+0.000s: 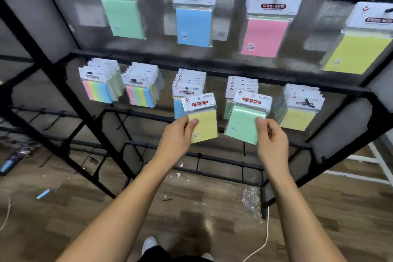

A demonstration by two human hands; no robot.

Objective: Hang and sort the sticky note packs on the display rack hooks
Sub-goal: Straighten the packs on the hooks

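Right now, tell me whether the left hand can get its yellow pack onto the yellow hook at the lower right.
Probably not directly: the right hand and its green pack sit between the left hand and the yellow stack.

1. A shop-style display set up in a workroom: a black metal display rack (148, 64) carries retail-carded sticky note packs (193, 15) on hooks from 10 to 2 o'clock
2. Wood-look floor (202, 219) strewn with plastic wrap (252, 200) at 5 o'clock
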